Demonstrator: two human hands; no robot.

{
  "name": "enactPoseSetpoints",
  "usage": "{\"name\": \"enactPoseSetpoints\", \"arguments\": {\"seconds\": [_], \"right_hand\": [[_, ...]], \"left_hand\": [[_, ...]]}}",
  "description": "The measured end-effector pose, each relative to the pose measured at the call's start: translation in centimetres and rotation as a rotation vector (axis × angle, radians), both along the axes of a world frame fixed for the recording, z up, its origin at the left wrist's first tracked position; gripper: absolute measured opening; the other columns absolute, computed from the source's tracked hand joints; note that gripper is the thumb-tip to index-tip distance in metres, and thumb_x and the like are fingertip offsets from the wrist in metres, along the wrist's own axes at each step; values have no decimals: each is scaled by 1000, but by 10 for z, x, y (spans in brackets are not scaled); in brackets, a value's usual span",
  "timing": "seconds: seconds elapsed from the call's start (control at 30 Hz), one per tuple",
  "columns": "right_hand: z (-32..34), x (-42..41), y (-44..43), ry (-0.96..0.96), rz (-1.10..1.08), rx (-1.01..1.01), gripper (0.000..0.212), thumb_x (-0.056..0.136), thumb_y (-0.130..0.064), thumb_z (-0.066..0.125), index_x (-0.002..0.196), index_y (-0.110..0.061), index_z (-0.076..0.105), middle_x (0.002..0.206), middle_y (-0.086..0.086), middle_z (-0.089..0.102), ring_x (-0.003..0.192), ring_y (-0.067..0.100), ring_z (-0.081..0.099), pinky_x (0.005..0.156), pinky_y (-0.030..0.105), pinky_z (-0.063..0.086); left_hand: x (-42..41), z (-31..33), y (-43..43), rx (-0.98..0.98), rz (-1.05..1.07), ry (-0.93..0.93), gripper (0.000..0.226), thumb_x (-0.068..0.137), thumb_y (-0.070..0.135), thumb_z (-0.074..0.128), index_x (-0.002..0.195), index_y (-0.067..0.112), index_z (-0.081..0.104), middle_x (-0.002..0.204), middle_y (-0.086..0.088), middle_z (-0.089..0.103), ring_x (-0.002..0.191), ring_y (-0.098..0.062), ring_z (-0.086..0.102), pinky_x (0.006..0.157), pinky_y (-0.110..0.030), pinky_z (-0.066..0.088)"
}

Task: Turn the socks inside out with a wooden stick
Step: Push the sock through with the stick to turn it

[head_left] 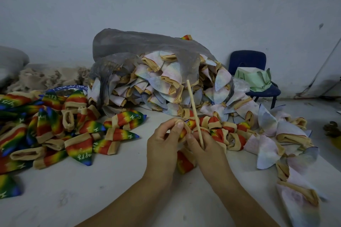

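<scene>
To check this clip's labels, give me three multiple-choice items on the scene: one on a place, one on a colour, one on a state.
1. Where does the blue chair stand, relative to the plastic bag?
A. to its left
B. to its right, by the wall
C. in front of it

2. What colour are the sock cuffs?
A. black
B. tan
C. green

3. The wooden stick is:
A. lying flat, untouched
B. stuck into the bag
C. held in the right hand, tip up

Answers:
1 B: the chair shows at the right, beyond the bag.
2 B: every visible cuff is tan.
3 C: right-hand fingers grip its lower end, while the left hand pinches a rainbow sock.
</scene>
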State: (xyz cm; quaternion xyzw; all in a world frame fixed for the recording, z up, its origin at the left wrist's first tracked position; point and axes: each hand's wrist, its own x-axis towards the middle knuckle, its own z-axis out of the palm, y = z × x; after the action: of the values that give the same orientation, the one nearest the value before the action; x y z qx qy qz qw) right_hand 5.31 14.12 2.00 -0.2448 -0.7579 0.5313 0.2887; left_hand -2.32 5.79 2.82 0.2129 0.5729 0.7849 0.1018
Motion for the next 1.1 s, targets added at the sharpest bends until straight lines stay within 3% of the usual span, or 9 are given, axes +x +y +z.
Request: {"name": "enactPoseSetpoints", "arguments": {"seconds": [0.13,0.27,0.4,0.5,0.6,0.7,0.87,0.97,1.1], "right_hand": [[-1,-3,-2,-5,16,-182,15,89,-46,57,83,-37,67,85,-16,71,79,-1,65,67,19,50],[2,-3,-2,5,16,-314,20,91,-40,57,86,-23,67,65,-14,68,47,-5,55,43,11,38],[0,-2,3,35,-13,-362,14,92,-35,57,85,-25,65,45,-20,52,39,-3,45,40,11,33],[0,-3,5,79,-25,-373,17,92,-33,58,98,-20,67,52,-19,57,38,-5,47,38,9,33],[1,-3,4,101,-52,-364,17,90,-32,60,101,-23,68,77,-5,68,38,-5,48,39,9,34],[2,-3,5,124,-53,-357,13,92,-27,59,99,-22,68,76,-2,66,40,-4,49,41,10,35],[5,-3,6,166,-38,-492,12,96,-18,54,99,-19,66,54,-14,55,43,1,43,39,14,33],[8,0,8,244,36,-630,12,98,-14,50,103,-13,61,50,-9,49,37,2,35,36,16,27],[10,2,12,332,148,-790,16,100,-12,43,107,-8,58,53,-4,44,36,3,27,34,15,25]], "left_hand": [[2,0,0,53,-16,-32,22,90,26,68,90,47,76,94,15,75,91,3,68,68,-6,49],[3,-3,1,44,-45,-18,18,87,30,70,92,46,76,96,15,76,95,2,68,71,-5,49],[5,-7,3,59,-86,-34,23,75,47,72,97,42,77,98,12,76,95,-1,69,74,-10,52],[4,-9,3,26,-71,-32,18,81,41,72,98,41,76,99,13,75,97,-1,69,77,-14,54],[5,-9,3,-7,-59,-38,13,90,33,67,97,40,75,99,13,75,96,0,68,82,-20,52],[5,-10,4,-56,-27,-40,15,93,31,64,94,43,73,95,15,74,93,2,67,84,-23,50],[5,-8,4,-153,-22,40,16,97,31,59,91,44,67,92,17,71,91,4,64,79,-18,46],[0,-5,2,-236,-24,121,15,98,32,56,89,40,65,90,19,69,88,5,61,73,-13,43],[-2,2,0,-148,-137,-76,14,100,22,54,93,23,66,67,8,64,55,0,55,49,-11,42]]}}
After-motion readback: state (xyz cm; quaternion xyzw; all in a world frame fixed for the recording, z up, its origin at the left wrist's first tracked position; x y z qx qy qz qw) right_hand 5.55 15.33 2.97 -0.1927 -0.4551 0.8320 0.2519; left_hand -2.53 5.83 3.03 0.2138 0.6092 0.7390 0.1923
